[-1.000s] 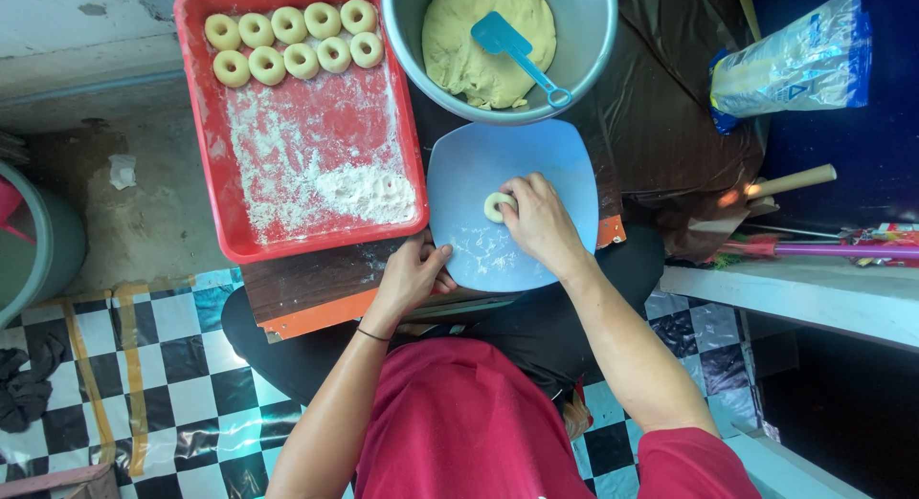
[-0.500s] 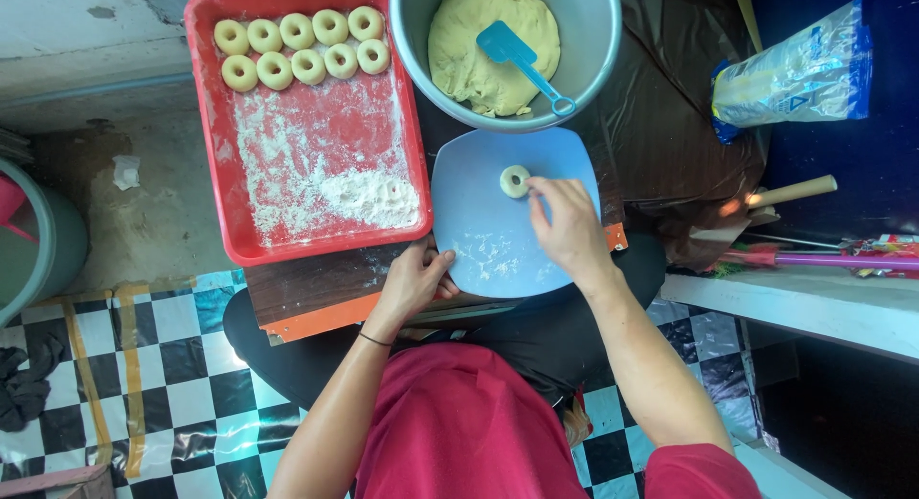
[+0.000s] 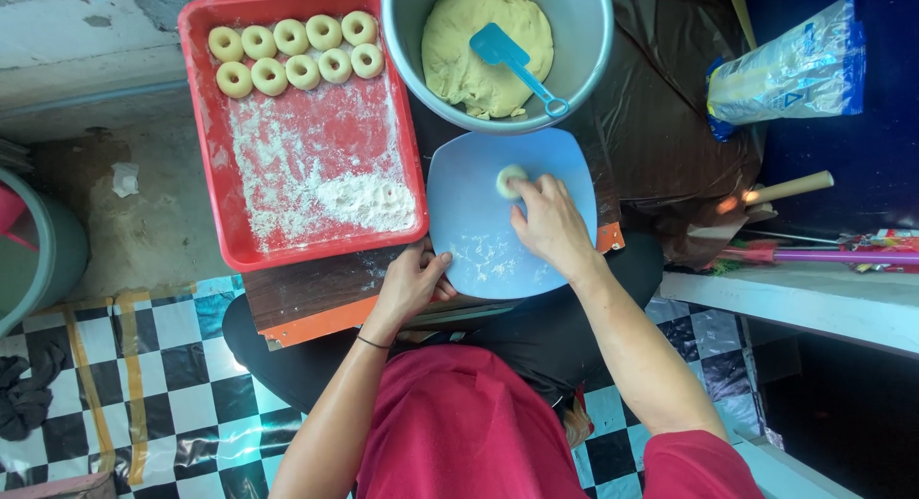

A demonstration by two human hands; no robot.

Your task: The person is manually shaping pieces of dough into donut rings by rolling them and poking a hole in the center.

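My right hand rests on a light blue plate dusted with flour, its fingertips on a small ring of dough at the plate's far side. At the plate's near left edge, my left hand grips the rim. The plate lies on a low wooden board over my lap. To the left stands a red tray with loose flour and two rows of several dough rings at its far end.
A grey metal bowl holds a big lump of yellow dough and a blue spatula. A plastic bag lies at the right, a wooden handle beside it. A green bucket stands at left on the floor.
My right hand lifted off the dough ring half a second ago and has come back onto it. The left hand has stayed at the plate's edge.
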